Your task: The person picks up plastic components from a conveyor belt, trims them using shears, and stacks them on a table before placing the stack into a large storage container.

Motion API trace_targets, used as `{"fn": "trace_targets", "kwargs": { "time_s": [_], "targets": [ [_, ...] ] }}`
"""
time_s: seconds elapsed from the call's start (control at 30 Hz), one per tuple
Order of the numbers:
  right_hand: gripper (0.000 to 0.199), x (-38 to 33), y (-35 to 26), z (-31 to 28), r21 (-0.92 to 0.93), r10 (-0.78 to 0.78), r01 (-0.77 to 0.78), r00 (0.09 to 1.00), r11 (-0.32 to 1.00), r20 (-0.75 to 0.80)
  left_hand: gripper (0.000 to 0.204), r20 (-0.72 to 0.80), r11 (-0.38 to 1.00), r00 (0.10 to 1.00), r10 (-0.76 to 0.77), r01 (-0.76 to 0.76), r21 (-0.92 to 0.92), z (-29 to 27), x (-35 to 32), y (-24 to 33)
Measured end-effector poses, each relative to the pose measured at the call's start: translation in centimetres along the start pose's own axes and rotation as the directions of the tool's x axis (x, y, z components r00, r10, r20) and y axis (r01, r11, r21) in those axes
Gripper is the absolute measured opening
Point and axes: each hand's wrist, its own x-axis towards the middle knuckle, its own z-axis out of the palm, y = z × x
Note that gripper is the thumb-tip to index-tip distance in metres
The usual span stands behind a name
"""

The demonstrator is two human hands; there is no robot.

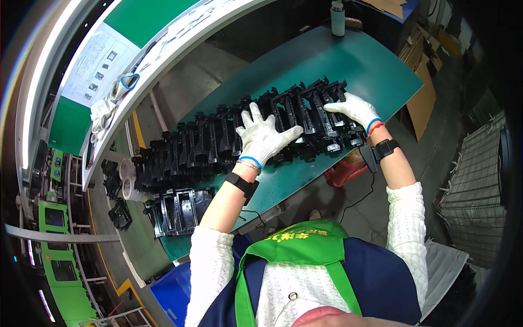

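A long row of black moulded plastic parts [218, 139] stands side by side across the green worktable [376, 65]. My left hand [264, 136], in a white knit glove, lies flat with fingers spread on top of the row near its middle. My right hand [354, 110], gloved the same way, rests on the right end of the row, fingers pressing the last parts. Neither hand has anything lifted. Black bands sit on both wrists.
A separate black plastic tray part [177, 210] lies at the table's near left edge. White tape rolls [128, 180] sit further left. A white bottle [338, 19] stands at the far end. Cardboard [422, 103] leans at the right; a blue bin [171, 291] is below.
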Motion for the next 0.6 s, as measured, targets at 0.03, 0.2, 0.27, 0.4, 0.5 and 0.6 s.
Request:
{"fn": "trace_targets", "kwargs": {
  "time_s": [0.03,0.2,0.27,0.4,0.5,0.6],
  "targets": [
    [0.082,0.0,-0.4,0.0,-0.014,0.005,-0.005,1.0,1.0,-0.013,0.1,-0.008,0.999,1.0,0.007,-0.008,-0.037,0.2,0.1,-0.4],
    [0.08,1.0,0.8,0.5,0.006,-0.014,0.014,1.0,1.0,0.023,0.105,0.064,0.999,0.997,0.035,-0.032,-0.039,-0.6,0.6,-0.1],
    [0.079,1.3,1.4,0.6,0.135,-0.072,0.063,0.995,0.989,0.064,0.104,0.072,0.998,0.995,0.065,-0.067,0.021,-0.8,0.7,0.2],
    [0.078,1.1,0.9,0.5,0.116,-0.086,0.077,0.994,0.99,0.07,0.1,0.038,0.992,0.992,0.124,-0.124,-0.011,-0.4,0.6,-1.5],
    [0.078,0.3,0.2,0.2,0.059,-0.062,0.059,0.997,0.997,0.051,0.096,-0.014,0.992,0.993,0.121,-0.122,-0.041,-1.8,0.1,-2.7],
    [0.079,-0.3,0.1,0.1,0.037,-0.036,0.035,0.999,0.999,0.021,0.092,-0.084,0.996,0.994,0.073,-0.077,-0.038,-3.9,-0.3,-5.6]
  ]
}}
